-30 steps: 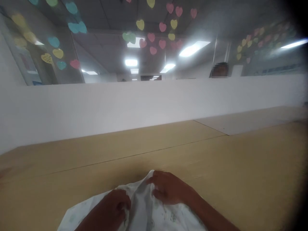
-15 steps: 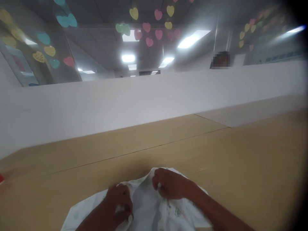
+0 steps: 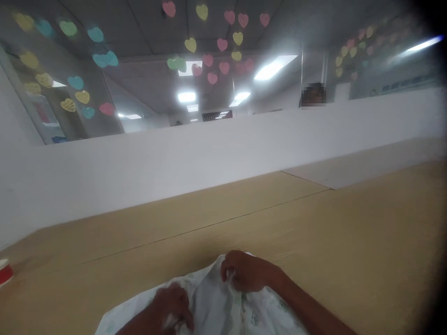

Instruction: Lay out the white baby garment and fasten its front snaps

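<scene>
White cotton-like cloth with a sparse, pale green print [image 3: 214, 298] lies at the bottom centre of the frame, its lower part cut off by the frame edge, with a smooth greyish fold raised between the two hands. The bare right hand [image 3: 246, 271], at the lower centre just right of that fold, has its fingers curled in and narrow, holding gathered fabric near the far edge. A second ago those fingers lay straighter along it; they have been bent over it since the half-second mark. The bare left hand [image 3: 173, 304], lower and further left, is also bent inward, with white fabric showing at its fingers; blur keeps me from telling whether it grips.

Less of the cloth shows beyond the right forearm than half a second ago. I take this as handling of the fabric still in progress, with the right grip settled and the left less certain.

More has come into view of the red-and-white round container [image 3: 4, 273] at the far left edge, on the pale wood-coloured tabletop [image 3: 349, 246], well apart from the cloth; the whole view has also tilted.
</scene>
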{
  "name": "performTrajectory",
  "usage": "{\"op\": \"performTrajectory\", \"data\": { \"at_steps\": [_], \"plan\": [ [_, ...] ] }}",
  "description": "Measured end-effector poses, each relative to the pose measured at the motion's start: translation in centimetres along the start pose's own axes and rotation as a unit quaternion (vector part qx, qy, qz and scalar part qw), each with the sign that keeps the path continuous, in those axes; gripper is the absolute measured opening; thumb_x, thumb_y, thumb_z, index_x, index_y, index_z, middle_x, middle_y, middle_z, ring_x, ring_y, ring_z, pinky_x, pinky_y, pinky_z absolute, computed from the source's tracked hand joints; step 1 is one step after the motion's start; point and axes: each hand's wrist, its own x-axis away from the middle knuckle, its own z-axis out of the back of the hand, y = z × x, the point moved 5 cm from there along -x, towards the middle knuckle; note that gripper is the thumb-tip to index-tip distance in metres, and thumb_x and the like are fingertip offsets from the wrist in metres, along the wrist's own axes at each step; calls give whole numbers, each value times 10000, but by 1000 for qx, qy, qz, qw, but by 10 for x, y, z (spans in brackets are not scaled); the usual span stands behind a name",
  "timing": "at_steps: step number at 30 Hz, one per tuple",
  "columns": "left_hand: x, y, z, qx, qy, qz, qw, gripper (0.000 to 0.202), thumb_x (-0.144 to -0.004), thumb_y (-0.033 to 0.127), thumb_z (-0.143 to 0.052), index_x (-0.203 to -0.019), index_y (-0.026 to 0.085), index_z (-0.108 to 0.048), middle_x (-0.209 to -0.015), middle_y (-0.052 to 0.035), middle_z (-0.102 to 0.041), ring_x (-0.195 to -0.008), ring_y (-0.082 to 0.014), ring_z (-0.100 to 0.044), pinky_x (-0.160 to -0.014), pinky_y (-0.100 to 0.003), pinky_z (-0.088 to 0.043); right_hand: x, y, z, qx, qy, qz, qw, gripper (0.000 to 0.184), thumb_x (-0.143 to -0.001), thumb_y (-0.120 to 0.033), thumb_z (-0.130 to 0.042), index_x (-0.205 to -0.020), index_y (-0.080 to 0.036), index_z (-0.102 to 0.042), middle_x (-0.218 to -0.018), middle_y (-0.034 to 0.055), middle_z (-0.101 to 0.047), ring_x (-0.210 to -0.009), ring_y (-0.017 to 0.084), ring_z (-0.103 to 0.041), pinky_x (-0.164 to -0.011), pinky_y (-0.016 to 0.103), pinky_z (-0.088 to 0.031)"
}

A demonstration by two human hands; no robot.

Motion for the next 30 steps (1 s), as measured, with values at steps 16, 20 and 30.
{"op": "performTrajectory", "data": {
  "at_steps": [16,20,30],
  "plan": [
    [-57,18,12,159,179,-9,971,402,-889,455,-534,-1201,223,-634,-1102,-86,-654,-961,-233,-603,-873,-347,-482,3,-10,16,-55,51,75,994,192,-727,-65,-591,-811,-184,-717,-815,10,-680,-787,131,-595,-786,254,-441],
    [-70,10,-21,25,162,21,986,351,-928,339,-443,-1220,280,-630,-1317,-78,-560,-1192,-268,-515,-1059,-435,-388,4,-6,19,-37,81,63,994,222,-681,-44,-563,-792,-196,-680,-827,1,-683,-871,146,-587,-820,263,-435],
    [-62,40,-21,-24,166,-41,985,269,-880,255,-522,-1102,247,-672,-1155,-99,-565,-1075,-273,-528,-992,-458,-420,14,-14,56,-537,206,17,818,222,-614,-187,-655,-656,-187,-437,-709,-26,-484,-595,87,-420,-546,221,-309]
  ]
}}
